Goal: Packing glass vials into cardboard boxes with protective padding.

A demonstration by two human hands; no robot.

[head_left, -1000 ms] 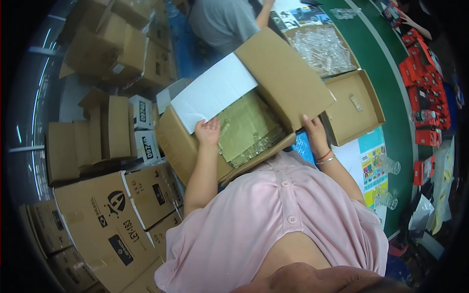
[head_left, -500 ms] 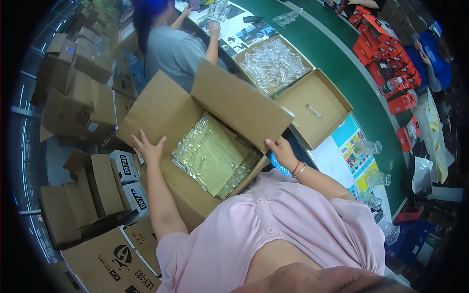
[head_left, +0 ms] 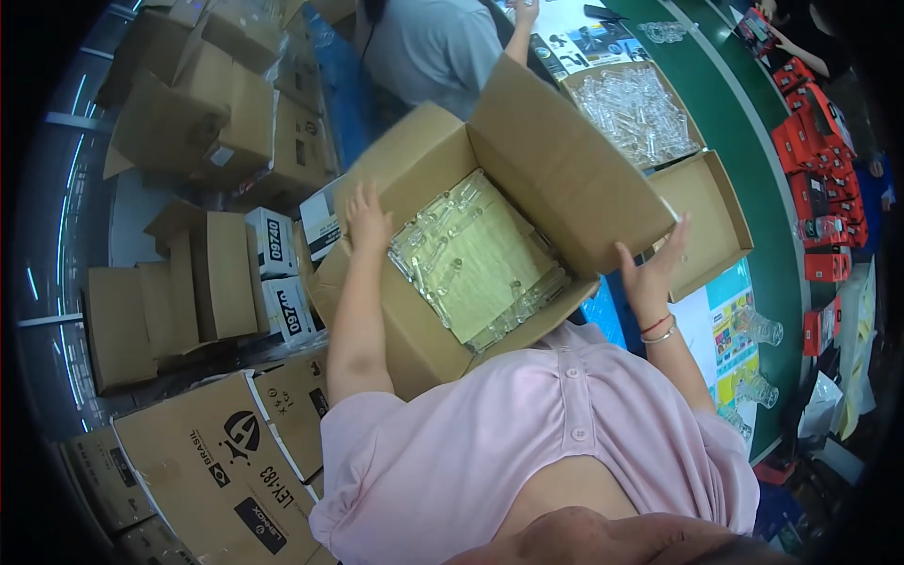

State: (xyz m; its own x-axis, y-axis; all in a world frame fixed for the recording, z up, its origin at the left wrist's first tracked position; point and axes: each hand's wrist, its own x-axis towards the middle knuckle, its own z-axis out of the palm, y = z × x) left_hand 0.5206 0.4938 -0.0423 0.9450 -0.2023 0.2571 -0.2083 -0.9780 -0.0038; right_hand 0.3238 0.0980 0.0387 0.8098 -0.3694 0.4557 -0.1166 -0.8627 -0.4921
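Note:
A large cardboard carton stands in front of my body with its top flaps raised. Inside it, clear glass-like tubes lie around and over a yellowish paper sheet. My left hand rests against the carton's left side, fingers stretched upward. On the opposite side, my right hand has its fingers spread, with the thumb near the lower edge of the right flap and the fingertips by that flap's outer corner. Neither hand holds a tube.
Beside the carton, a shallow box full of clear tubes and a shallower box sit along the green table. A co-worker in grey is beyond the carton. Stacked cartons crowd my left; red boxes line the far right.
The view has shifted, moving the scene rightward. My left hand has moved farther along the carton's left side. My right hand has opened wider at the right flap.

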